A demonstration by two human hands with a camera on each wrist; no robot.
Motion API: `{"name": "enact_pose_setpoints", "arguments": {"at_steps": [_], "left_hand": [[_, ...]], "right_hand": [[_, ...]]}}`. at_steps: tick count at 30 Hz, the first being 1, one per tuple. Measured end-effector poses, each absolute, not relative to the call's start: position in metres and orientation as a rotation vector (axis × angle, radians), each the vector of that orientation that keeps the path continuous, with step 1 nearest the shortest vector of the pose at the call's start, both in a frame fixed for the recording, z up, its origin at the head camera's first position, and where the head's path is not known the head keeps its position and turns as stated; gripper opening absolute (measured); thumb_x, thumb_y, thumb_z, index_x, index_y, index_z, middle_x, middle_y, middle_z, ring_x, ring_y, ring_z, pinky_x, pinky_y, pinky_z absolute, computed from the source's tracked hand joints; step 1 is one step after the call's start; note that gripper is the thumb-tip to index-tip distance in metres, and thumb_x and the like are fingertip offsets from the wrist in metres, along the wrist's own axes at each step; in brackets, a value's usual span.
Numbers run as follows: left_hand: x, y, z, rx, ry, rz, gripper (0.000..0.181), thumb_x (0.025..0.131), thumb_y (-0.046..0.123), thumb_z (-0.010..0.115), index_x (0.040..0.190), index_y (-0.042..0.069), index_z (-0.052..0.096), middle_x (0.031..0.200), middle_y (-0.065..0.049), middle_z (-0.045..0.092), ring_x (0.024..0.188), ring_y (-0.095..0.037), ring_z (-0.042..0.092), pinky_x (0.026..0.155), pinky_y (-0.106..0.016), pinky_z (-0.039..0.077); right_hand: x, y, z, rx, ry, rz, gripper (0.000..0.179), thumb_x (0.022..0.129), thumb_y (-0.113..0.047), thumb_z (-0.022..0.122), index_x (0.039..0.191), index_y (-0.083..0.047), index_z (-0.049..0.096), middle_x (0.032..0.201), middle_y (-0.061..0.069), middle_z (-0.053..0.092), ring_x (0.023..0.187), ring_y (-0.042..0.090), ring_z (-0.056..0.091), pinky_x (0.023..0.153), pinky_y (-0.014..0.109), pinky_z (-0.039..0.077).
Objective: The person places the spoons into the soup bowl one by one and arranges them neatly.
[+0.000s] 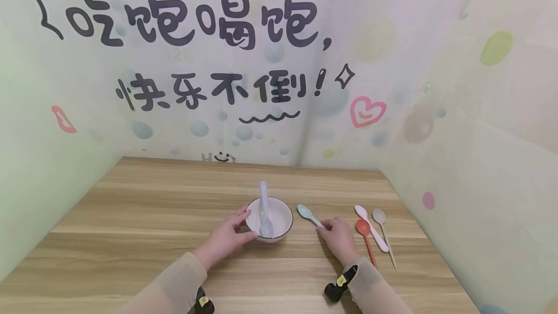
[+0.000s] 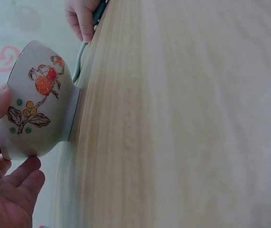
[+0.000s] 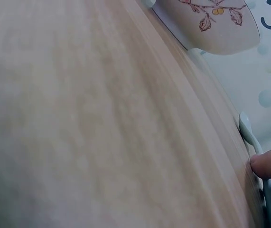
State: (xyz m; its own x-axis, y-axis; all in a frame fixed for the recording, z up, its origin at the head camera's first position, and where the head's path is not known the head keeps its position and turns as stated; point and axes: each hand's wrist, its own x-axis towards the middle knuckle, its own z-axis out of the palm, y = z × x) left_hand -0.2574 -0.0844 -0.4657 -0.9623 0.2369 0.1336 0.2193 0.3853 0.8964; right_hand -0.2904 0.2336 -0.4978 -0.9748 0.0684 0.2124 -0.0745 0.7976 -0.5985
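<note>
A white bowl [image 1: 279,217] with a dark rim and painted fruit on its side [image 2: 38,102] stands on the wooden table [image 1: 144,217]. A white spoon [image 1: 264,210] lies in it, handle pointing away. My left hand [image 1: 243,227] cups the bowl's left side, thumb at the rim and fingers [image 2: 21,183] curled under its wall. To the right, my right hand [image 1: 328,227] pinches the handle of a light blue spoon [image 1: 306,213] lying flat on the table. In the right wrist view one fingertip [image 3: 268,164] presses that spoon [image 3: 247,128] and the bowl [image 3: 211,23] is beyond it.
Three more spoons lie side by side at the right: pink [image 1: 371,230], red [image 1: 365,236] and beige [image 1: 383,229]. Painted walls close in the table at the back, left and right [image 1: 457,197]. Bare wood stretches across the left half.
</note>
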Motion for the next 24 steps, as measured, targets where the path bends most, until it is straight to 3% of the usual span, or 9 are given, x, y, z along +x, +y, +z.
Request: {"name": "enact_pose_setpoints", "arguments": {"at_steps": [11,24], "left_hand": [[-0.257,-0.085,-0.465,0.431,2.583,1.687,0.072,0.081,0.022,0.078,0.140,-0.001,0.046,0.155,-0.009,0.031,0.123,-0.028,0.052,0.105,-0.045,0.040],[-0.258,-0.085,-0.465,0.434,2.598,1.679,0.071,0.081,0.021,0.078,0.140,-0.001,0.046,0.155,-0.008,0.032,0.127,-0.028,0.048,0.106,-0.045,0.039]], "right_hand": [[-0.290,0.234,-0.492,-0.011,-2.713,1.033,0.016,0.082,-0.019,0.073,0.094,-0.008,0.076,0.083,0.001,0.061,0.074,0.015,0.051,0.063,0.029,0.043],[-0.294,0.230,-0.446,0.175,-2.736,1.042,0.012,0.087,-0.015,0.071,0.093,-0.007,0.076,0.079,0.002,0.059,0.072,0.017,0.048,0.059,0.029,0.043]]}}
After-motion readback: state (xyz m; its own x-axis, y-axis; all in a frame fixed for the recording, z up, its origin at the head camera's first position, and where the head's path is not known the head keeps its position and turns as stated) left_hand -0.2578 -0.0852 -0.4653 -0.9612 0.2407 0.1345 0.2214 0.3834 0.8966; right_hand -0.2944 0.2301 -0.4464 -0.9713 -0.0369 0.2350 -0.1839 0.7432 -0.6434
